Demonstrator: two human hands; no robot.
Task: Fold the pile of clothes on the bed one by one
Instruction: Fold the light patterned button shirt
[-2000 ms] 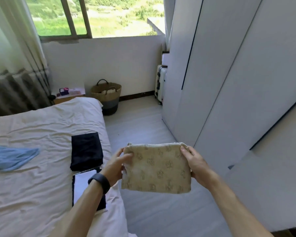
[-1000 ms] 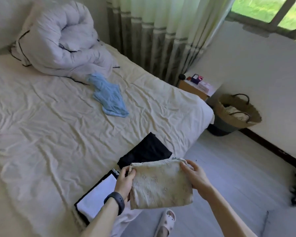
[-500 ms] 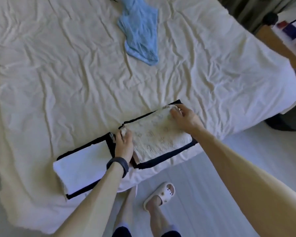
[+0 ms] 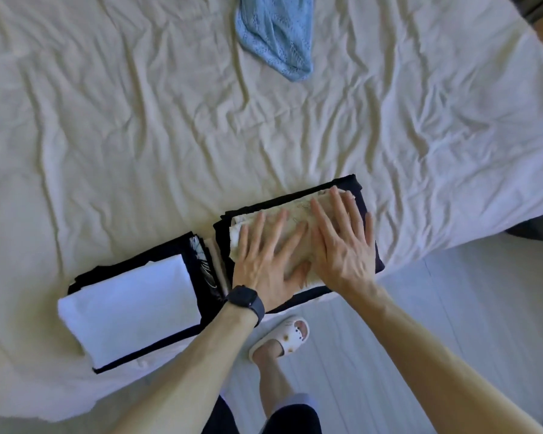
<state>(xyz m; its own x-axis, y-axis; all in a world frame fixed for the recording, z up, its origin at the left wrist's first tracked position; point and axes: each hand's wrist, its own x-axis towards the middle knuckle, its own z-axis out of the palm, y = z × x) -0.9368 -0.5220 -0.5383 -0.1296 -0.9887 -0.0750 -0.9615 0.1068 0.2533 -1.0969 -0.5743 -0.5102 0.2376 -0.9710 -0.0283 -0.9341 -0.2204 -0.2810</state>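
A folded beige patterned garment [image 4: 298, 211] lies on top of a folded dark garment [image 4: 369, 214] near the bed's front edge. My left hand [image 4: 265, 255], with a dark watch on its wrist, presses flat on the beige piece with straight fingers. My right hand [image 4: 342, 242] presses flat beside it, fingers spread. To the left sits a second stack: a folded white garment [image 4: 129, 305] on folded dark clothes [image 4: 201, 261]. An unfolded light blue knit garment [image 4: 276, 36] lies crumpled at the far side of the bed.
The wrinkled cream bed sheet [image 4: 138, 136] fills most of the view. Pale floor [image 4: 452, 308] runs along the bed's near right edge. My foot in a white slipper [image 4: 282, 338] stands on it below the stacks.
I carried the folded beige garment from the air down onto the dark folded garment. Both hands let go of its edges and now press flat on top.
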